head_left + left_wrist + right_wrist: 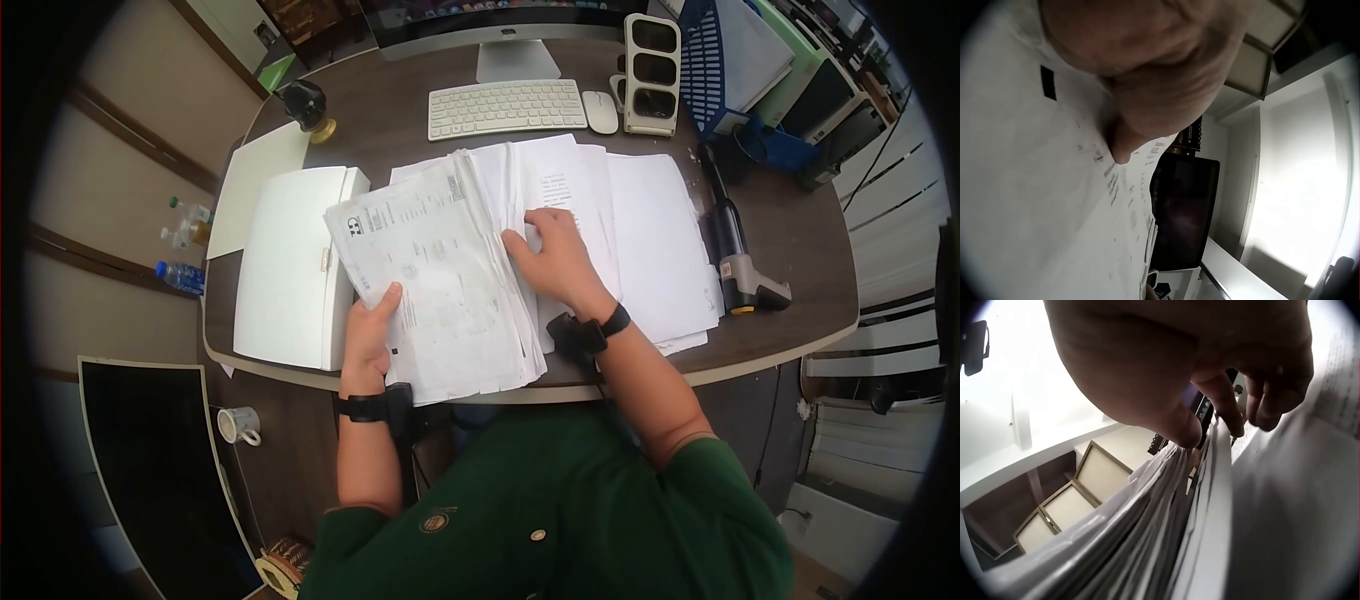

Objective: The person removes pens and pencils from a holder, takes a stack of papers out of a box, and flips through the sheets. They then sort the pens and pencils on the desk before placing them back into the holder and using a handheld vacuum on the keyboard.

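Observation:
A thick stack of printed papers (430, 280) is tilted up over the front of the desk. My left hand (370, 325) grips its left edge, thumb on the printed top sheet and the other fingers hidden beneath. At the stack's right edge is my right hand (555, 260), its thumb and forefinger bent. In the right wrist view, several sheet edges (1210, 469) stand between that thumb (1185, 428) and the forefinger, while the other fingers curl beyond them. More loose white papers (655, 230) lie on the desk under and to the right of the right hand.
A white box file (290, 265) lies left of the stack. Behind are a keyboard (505, 108), a mouse (600, 112) and a monitor (500, 30). A black handheld tool (730, 240) lies at the right, near a blue file rack (700, 70). A mug (240, 426) is beyond the desk's left front edge.

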### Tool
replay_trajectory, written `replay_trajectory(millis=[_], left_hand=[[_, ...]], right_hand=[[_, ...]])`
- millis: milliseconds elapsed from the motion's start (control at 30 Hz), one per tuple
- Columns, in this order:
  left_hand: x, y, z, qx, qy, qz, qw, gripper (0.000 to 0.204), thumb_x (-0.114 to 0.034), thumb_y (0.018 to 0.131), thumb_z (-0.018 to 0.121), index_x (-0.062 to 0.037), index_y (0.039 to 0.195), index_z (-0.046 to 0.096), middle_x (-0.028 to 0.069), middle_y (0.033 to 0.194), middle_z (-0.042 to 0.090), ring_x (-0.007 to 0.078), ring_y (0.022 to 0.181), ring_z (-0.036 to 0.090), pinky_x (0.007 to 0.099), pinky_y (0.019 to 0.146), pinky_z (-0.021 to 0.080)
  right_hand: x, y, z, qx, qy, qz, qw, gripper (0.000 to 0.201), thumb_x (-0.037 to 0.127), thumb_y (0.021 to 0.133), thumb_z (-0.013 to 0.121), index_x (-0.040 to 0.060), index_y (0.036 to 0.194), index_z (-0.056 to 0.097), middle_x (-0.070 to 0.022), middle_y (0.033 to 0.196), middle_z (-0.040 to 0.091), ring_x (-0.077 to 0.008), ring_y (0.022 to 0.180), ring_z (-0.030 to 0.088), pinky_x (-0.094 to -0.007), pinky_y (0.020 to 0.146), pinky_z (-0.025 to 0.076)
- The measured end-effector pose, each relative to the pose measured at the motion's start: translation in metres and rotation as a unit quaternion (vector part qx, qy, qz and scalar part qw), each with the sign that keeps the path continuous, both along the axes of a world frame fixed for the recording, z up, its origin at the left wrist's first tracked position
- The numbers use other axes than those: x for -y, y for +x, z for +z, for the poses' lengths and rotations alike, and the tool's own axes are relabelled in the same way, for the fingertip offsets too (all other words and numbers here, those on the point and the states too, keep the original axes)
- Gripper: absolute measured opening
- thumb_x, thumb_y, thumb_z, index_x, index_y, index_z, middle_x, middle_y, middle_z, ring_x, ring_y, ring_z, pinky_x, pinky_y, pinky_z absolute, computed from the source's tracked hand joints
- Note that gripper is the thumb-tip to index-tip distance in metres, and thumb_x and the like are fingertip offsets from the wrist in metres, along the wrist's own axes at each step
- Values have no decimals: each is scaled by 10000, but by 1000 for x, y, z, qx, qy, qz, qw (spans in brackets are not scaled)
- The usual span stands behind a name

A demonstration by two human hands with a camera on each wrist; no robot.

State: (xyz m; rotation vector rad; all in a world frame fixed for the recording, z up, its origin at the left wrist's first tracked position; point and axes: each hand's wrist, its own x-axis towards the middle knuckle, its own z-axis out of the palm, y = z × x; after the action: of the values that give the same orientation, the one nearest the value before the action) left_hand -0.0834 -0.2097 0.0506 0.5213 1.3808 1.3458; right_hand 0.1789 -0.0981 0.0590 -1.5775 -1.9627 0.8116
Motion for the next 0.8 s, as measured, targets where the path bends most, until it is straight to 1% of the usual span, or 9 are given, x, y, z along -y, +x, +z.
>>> replay_trajectory(millis=[33, 133, 233, 333, 433, 533, 633, 733, 800], left_hand=[[0, 0, -1, 1, 0, 1, 1000, 478, -155, 973, 711, 106, 1347, 569, 169, 1292, 671, 251, 1107, 671, 365, 957, 536], [0, 0, -1, 3, -7, 1, 1000, 473, -151, 972, 711, 105, 1344, 570, 169, 1290, 672, 253, 1108, 671, 369, 960, 536], [-1, -4, -2, 10, -22, -13, 1000, 472, -151, 972, 710, 106, 1343, 570, 169, 1288, 673, 255, 1109, 671, 373, 964, 535], [-1, -3, 2, 12, -25, -24, 999, 477, -157, 972, 710, 109, 1341, 567, 172, 1287, 673, 259, 1110, 671, 375, 964, 536], [-1, -5, 1, 12, -21, -28, 999, 473, -157, 979, 700, 102, 1351, 562, 169, 1294, 669, 261, 1125, 664, 376, 969, 534], [1, -8, -2, 25, -9, -24, 999, 469, -149, 996, 672, 86, 1381, 541, 166, 1329, 647, 262, 1160, 648, 382, 986, 529], [6, -16, -5, 70, 13, -28, 997, 483, -147, 1017, 637, 57, 1432, 499, 159, 1379, 612, 267, 1201, 626, 395, 1013, 524], [8, -28, -15, 127, 35, -45, 990, 511, -164, 1030, 620, 30, 1473, 456, 150, 1413, 584, 279, 1233, 609, 410, 1040, 517], [7, -36, -25, 152, 47, -61, 985, 520, -191, 1038, 611, 8, 1487, 439, 150, 1410, 585, 292, 1235, 614, 430, 1030, 531]], right_hand=[[6, -1, -3, 21, 85, -38, 995, 627, 388, 910, 695, -75, 1321, 594, -308, 1284, 605, -413, 1251, 556, -442, 1070, 455], [7, 3, -2, 15, 21, -36, 999, 662, 400, 902, 709, -95, 1323, 582, -347, 1352, 534, -424, 1365, 447, -466, 1154, 366], [-2, 0, 1, -112, -6, -22, 994, 682, 415, 909, 720, -106, 1326, 580, -341, 1357, 548, -397, 1254, 579, -448, 1045, 480], [-5, -6, 16, -205, -124, -74, 968, 742, 412, 913, 728, -131, 1374, 519, -301, 1318, 587, -334, 1218, 606, -408, 1016, 498], [-3, -14, 22, -270, -137, -120, 945, 759, 384, 929, 725, -127, 1422, 459, -249, 1243, 640, -265, 1133, 647, -350, 955, 526], [-21, -13, 2, -300, -259, -10, 918, 741, 352, 943, 715, -125, 1430, 427, -211, 1244, 651, -241, 1083, 669, -325, 912, 544], [-23, -22, -10, -378, -263, -5, 888, 655, 296, 953, 712, -124, 1386, 456, -191, 1252, 650, -219, 1079, 670, -307, 905, 551], [-16, -28, -5, -453, -259, 26, 853, 629, 245, 935, 733, -114, 1372, 459, -201, 1263, 648, -241, 1113, 663, -330, 941, 549], [-7, -30, 6, -362, -198, 40, 910, 657, 213, 883, 752, -113, 1367, 451, -234, 1265, 637, -303, 1154, 647, -376, 976, 529]])
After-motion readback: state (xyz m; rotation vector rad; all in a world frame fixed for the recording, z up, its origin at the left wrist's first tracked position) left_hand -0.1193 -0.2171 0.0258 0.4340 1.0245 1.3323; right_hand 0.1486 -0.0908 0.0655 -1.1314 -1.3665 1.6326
